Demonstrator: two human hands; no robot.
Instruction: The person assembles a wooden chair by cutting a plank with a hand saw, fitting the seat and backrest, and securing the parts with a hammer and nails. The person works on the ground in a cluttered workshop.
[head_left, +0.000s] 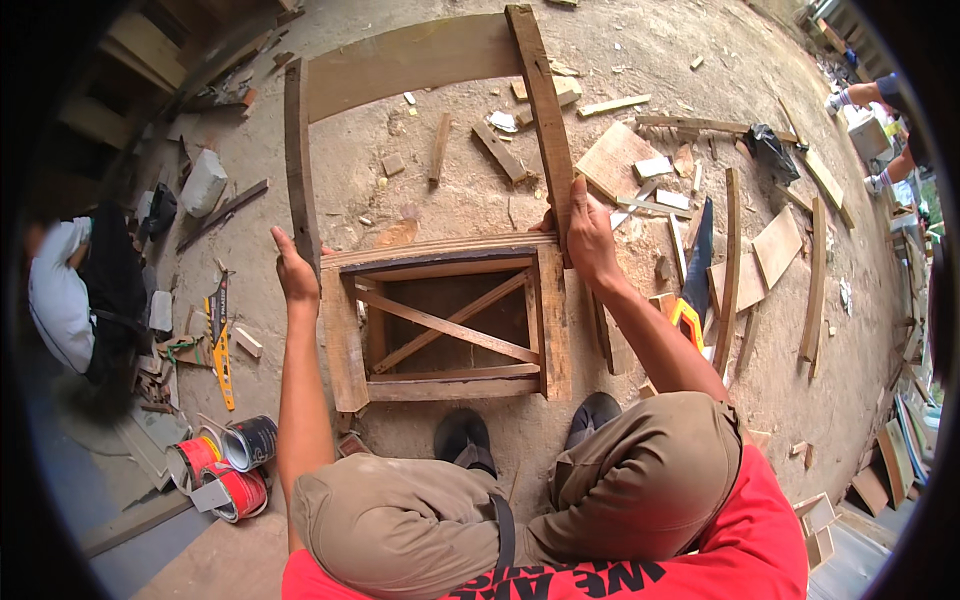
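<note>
A rough wooden chair frame stands in front of my knees. Its two upright posts rise on the far side, joined at the top by a wide curved board. Thin crossed slats show inside the near rectangular part. My left hand grips the foot of the left post, thumb up and fingers mostly hidden behind the wood. Around the lower part of the right post my right hand is closed, its thumb lying along the post.
A handsaw with a yellow-orange handle lies right of my right forearm, among wood strips and offcuts. On the left are a yellow-black level-like tool and paint cans. Another person's legs show at the far right.
</note>
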